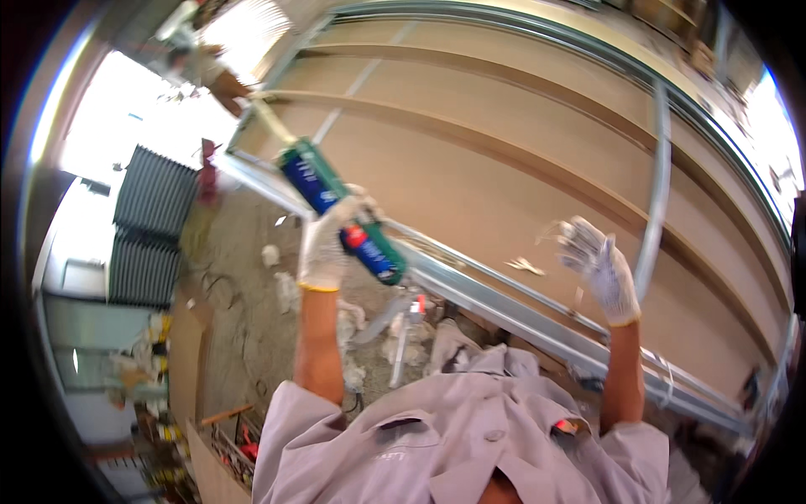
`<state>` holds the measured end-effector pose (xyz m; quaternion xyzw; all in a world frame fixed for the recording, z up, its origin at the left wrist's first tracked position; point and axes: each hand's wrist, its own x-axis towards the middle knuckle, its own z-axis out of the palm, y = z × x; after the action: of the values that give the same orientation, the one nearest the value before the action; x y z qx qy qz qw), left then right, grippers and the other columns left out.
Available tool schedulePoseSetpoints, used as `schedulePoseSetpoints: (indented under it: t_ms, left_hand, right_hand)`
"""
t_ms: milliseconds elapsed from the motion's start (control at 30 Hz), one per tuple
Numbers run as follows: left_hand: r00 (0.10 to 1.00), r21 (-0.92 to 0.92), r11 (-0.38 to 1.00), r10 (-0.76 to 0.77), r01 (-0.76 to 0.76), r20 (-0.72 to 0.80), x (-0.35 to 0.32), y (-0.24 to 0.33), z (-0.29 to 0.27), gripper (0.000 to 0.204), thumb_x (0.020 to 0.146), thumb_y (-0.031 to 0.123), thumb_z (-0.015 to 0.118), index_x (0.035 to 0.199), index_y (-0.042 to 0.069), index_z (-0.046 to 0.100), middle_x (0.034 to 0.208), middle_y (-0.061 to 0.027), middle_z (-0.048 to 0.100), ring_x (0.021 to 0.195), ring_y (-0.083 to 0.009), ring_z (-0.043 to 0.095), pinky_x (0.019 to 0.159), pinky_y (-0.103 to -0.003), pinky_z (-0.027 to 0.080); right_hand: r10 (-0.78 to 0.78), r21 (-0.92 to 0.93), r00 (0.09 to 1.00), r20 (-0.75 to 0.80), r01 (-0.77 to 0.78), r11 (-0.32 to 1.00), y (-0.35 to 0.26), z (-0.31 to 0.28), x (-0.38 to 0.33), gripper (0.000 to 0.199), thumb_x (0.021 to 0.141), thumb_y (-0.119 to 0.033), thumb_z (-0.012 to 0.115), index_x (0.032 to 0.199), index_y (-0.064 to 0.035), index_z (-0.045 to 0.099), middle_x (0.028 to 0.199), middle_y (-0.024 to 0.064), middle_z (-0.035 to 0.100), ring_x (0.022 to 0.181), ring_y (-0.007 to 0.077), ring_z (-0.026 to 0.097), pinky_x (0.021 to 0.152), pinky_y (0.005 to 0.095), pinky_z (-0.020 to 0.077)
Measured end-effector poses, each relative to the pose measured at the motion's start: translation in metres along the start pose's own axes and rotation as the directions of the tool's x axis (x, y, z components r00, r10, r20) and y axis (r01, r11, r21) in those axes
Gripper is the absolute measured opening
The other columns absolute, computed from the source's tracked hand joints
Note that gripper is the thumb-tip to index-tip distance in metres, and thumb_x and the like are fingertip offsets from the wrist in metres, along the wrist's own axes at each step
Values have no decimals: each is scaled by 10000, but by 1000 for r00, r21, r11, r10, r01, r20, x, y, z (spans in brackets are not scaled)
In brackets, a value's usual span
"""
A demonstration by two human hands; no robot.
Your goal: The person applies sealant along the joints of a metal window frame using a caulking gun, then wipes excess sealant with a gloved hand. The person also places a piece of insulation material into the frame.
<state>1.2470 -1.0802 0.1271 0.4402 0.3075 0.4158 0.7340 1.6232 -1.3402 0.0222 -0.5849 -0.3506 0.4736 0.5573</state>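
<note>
I had left hand round green tube; right hand half-open, empty-looking, by panel near edge; ribs sat in, remainder unclear.

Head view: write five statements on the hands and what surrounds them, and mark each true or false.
1. The left hand and the right hand both wear pale gloves. True.
2. The left hand grips a green-and-blue cartridge. True.
3. The right hand grips a hammer. False: no tool shows in it; it is raised over the brown panel.
4. The cartridge's pale nozzle points toward the person's chest. False: it points away from the person, up and to the left.
5. A metal rail runs along the panel's near side. True.
</note>
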Motion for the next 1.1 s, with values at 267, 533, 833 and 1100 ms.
schedulePoseSetpoints:
  t_ms: [267,533,833,1100]
  left_hand:
    - [999,36,999,-22,21,33,-36,-41,-2,201,988,87,673,1174,30,622,964,-106,688,881,-262,719,882,-453,616]
    - [997,-10,997,-76,76,-11,-41,-20,-8,231,962,90,683,1178,42,617,986,-104,672,900,-250,698,892,-455,597]
    - [994,46,997,-65,70,-92,-37,-27,-32,253,964,118,687,1185,18,614,959,-110,669,900,-266,710,887,-473,607]
    - [971,48,997,-49,62,-233,-32,-35,-39,247,890,69,710,1114,10,625,914,-124,684,820,-268,712,821,-478,628]
  right_hand:
    - [-40,861,968,248,-201,467,8,-14,-33,901,1058,-718,299,1616,-15,378,1597,276,456,1418,462,505,1175,689,363]
    - [15,817,961,277,-244,522,-18,-7,-21,967,984,-819,302,1687,-156,256,1596,284,446,1448,498,454,1132,750,370]
    - [91,-294,980,174,-36,955,8,-19,44,808,1037,-702,438,1668,-208,334,1703,137,344,1577,341,309,1303,490,233]
    - [-8,-819,821,571,570,73,96,90,239,729,996,-573,602,1604,-199,449,1703,162,327,1591,394,240,1315,563,151]
